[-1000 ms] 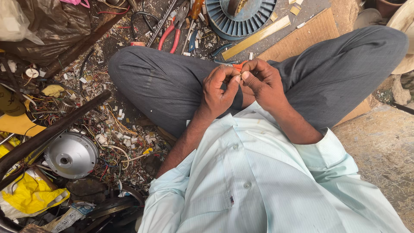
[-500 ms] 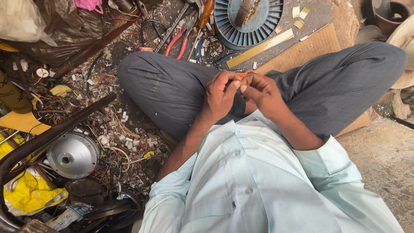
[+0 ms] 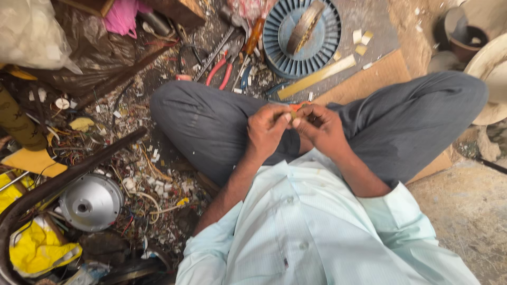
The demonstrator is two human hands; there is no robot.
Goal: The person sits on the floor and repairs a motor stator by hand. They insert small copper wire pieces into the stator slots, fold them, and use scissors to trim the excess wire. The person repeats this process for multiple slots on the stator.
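Observation:
I sit cross-legged on the floor in grey trousers and a pale shirt. My left hand and my right hand meet over my lap, fingertips pinched together on a small orange piece. Only a sliver of that piece shows between the fingers; its shape is hidden. Both thumbs press against it from my side.
A blue ribbed disc lies ahead, with red-handled pliers and a screwdriver to its left. A flat cardboard sheet lies under my right leg. Wire scraps, a round metal cover, a dark bar and yellow plastic crowd the left.
The view has drifted, so my hands and legs sit a little lower and further right in the frame. Both hands stay pinched on the small orange piece.

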